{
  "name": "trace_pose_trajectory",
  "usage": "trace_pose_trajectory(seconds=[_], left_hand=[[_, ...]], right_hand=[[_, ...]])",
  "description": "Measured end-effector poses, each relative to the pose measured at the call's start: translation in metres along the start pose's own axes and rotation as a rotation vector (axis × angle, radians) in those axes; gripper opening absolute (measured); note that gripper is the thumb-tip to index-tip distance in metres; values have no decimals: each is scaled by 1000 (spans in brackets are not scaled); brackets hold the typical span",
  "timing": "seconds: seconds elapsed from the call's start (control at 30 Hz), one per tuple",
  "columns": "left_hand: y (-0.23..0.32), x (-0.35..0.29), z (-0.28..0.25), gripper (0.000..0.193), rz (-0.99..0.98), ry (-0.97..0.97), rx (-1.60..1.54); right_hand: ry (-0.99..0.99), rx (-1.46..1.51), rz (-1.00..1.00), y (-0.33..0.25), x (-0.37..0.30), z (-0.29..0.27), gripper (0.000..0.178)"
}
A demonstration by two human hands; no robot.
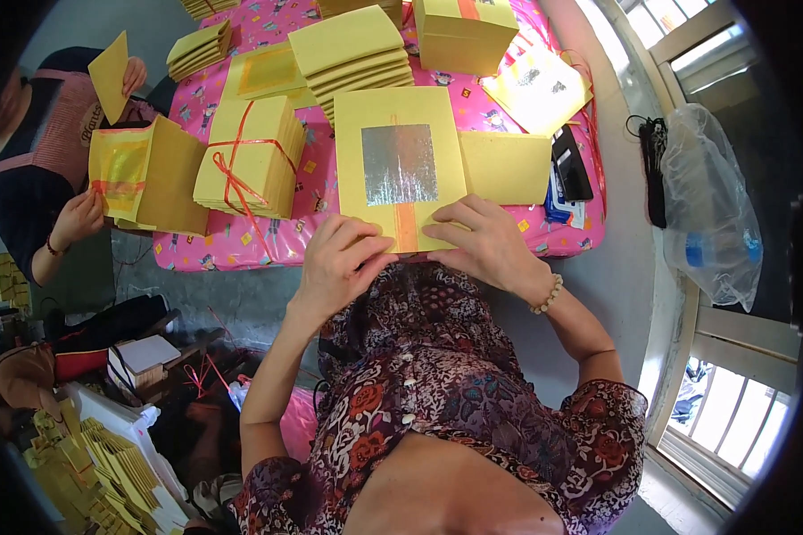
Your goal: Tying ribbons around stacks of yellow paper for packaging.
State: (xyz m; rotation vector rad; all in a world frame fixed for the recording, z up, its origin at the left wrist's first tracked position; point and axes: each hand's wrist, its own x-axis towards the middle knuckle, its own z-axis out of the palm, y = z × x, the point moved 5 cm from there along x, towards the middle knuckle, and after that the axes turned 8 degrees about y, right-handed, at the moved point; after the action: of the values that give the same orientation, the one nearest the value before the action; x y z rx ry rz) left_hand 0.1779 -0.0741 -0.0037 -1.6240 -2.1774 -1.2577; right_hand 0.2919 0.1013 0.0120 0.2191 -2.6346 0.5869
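Observation:
In front of me stands a yellow sheet of joss paper with a silver foil square and an orange strip running down to its lower edge. My left hand pinches the lower edge left of the strip, thumb and fingers closed on the paper. On the other side of the strip, my right hand grips the same edge between thumb and bent fingers. Partly behind the sheet, to the right, lies plain yellow paper. A stack of folded yellow paper rises just beyond it.
A yellow bundle tied with red string sits left on the pink patterned tablecloth. At far left, a co-worker handles yellow sheets. A black phone lies near the right edge. A plastic bag hangs by the window.

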Motion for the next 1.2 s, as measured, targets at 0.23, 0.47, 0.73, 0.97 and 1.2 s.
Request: trace_pose_trajectory(seconds=[0.23, 0.47, 0.73, 0.97, 1.2], left_hand=[[-4, 14, -5, 14, -153, -7, -92], [-16, 24, -4, 11, -366, -86, -208], [-18, 26, -2, 11, -455, -136, -221], [-20, 26, -1, 11, -458, -169, -211], [-20, 30, -4, 12, -447, -173, -176]], right_hand=[[-50, 241, 73, 16, 15, -4, 17], [-72, 380, 170, 22, 18, -1, 14], [-26, 376, 194, 21, 17, 3, 18], [-33, 337, 223, 18, 17, 0, 14], [32, 259, 83, 12, 20, -2, 17]])
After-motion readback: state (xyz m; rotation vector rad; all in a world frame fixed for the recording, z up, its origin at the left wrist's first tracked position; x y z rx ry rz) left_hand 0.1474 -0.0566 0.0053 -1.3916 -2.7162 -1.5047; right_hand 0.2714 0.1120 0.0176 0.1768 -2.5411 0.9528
